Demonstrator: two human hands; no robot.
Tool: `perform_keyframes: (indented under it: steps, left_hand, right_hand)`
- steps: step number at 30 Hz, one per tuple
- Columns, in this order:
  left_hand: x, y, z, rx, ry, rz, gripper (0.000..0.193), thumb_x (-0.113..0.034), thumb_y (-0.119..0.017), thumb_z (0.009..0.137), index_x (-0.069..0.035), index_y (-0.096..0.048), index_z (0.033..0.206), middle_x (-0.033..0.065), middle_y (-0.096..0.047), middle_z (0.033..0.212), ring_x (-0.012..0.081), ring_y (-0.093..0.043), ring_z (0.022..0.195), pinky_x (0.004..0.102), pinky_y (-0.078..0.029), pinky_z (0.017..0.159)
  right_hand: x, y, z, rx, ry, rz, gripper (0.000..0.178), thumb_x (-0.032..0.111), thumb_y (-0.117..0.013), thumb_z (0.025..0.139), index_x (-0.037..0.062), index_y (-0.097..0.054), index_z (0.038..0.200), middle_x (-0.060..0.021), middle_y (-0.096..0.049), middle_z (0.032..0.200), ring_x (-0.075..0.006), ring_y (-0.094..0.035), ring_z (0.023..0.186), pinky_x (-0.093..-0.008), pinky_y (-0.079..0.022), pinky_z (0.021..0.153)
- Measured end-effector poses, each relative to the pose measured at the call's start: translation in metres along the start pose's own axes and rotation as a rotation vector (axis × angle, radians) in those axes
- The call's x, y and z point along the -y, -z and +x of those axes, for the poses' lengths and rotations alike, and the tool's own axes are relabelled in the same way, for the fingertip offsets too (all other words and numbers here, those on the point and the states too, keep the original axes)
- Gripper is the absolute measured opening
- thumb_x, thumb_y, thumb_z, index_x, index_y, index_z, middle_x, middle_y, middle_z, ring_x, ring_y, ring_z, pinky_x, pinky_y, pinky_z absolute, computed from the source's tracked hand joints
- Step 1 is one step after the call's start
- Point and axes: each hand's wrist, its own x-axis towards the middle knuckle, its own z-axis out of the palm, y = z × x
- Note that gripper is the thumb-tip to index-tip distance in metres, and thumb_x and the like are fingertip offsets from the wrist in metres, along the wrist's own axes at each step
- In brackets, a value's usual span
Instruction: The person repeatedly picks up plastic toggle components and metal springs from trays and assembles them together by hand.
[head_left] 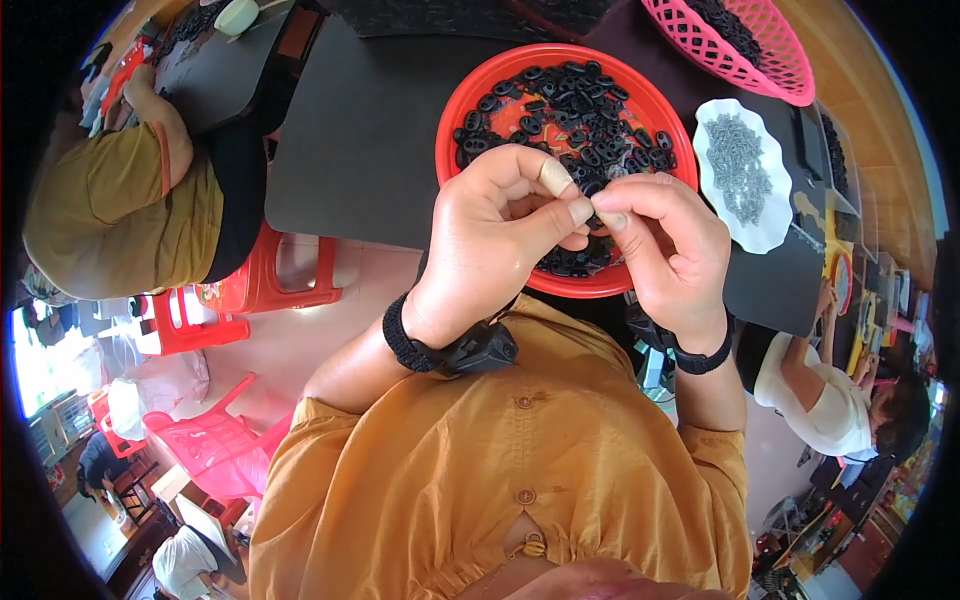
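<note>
Over a red round basin (452, 120), my two hands meet fingertip to fingertip. My left hand (505, 215), with a tan plaster round one finger, is closed in a pinch on a small black cord lock (592, 188), mostly hidden by the fingers. My right hand (672, 235) is also closed, thumb and forefinger pinched against the same spot; what lies between those tips is too small to make out. Many loose black cord locks (590, 100), oval with two holes, fill the basin below. To its right, a white wavy-edged dish (720, 112) holds small grey metal pieces (740, 165), apparently springs.
A pink lattice basket (790, 75) of black parts stands at the far right of the dark table (350, 150). A person in a mustard top (120, 200) sits at the left, near red stools (265, 275). Another person in white (825, 410) is at the right.
</note>
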Motion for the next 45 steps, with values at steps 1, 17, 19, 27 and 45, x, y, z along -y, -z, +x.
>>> perform_keyframes:
  steps: [1, 17, 19, 27, 45]
  left_hand:
    - [0.0, 0.001, 0.001, 0.013, 0.001, 0.004, 0.012, 0.004, -0.064, 0.087, 0.001, -0.055, 0.093, 0.0068, -0.065, 0.085, 0.0127, -0.066, 0.075, 0.0239, -0.057, 0.066]
    - [0.002, -0.001, -0.007, 0.09, 0.016, 0.047, 0.016, -0.007, -0.059, 0.094, 0.0, -0.057, 0.108, 0.0084, -0.068, 0.091, 0.0137, -0.066, 0.079, 0.0261, -0.056, 0.069]
    - [-0.004, -0.004, -0.01, 0.097, -0.003, 0.098, 0.016, -0.007, -0.06, 0.093, 0.0, -0.058, 0.108, 0.0081, -0.068, 0.09, 0.0126, -0.065, 0.077, 0.0251, -0.056, 0.068]
    - [-0.005, -0.003, -0.013, 0.065, 0.026, 0.193, 0.015, -0.011, -0.064, 0.092, 0.002, -0.062, 0.101, 0.0056, -0.066, 0.083, 0.0084, -0.062, 0.068, 0.0217, -0.053, 0.061]
    - [-0.021, -0.008, 0.003, 0.125, -0.037, 0.55, 0.018, -0.01, -0.059, 0.094, 0.002, -0.062, 0.107, 0.0044, -0.066, 0.088, 0.0086, -0.062, 0.072, 0.0219, -0.054, 0.065]
  right_hand:
    - [0.002, -0.001, -0.001, 0.0, 0.001, -0.001, 0.016, -0.007, -0.06, 0.084, 0.0015, -0.066, 0.097, -0.009, -0.067, 0.088, -0.0181, -0.066, 0.079, -0.027, -0.053, 0.071]
    - [0.011, -0.013, -0.019, -0.238, -0.512, 0.667, 0.008, 0.0, -0.062, 0.09, -0.0023, -0.062, 0.098, -0.0057, -0.064, 0.092, -0.0099, -0.061, 0.08, -0.0235, -0.05, 0.073]
    - [0.014, -0.011, -0.022, -0.17, -0.526, 0.611, 0.007, -0.001, -0.062, 0.09, -0.0023, -0.062, 0.097, -0.0055, -0.065, 0.09, -0.0098, -0.061, 0.079, -0.0231, -0.05, 0.072]
    - [0.018, -0.012, -0.029, -0.11, -0.456, 0.365, 0.018, -0.003, -0.066, 0.086, -0.0021, -0.065, 0.104, -0.0055, -0.066, 0.087, -0.009, -0.061, 0.077, -0.022, -0.049, 0.069]
    - [0.005, -0.006, -0.04, -0.302, -0.496, 0.497, 0.018, -0.001, -0.064, 0.088, -0.0027, -0.065, 0.106, -0.0048, -0.064, 0.09, -0.0089, -0.061, 0.078, -0.0214, -0.049, 0.07]
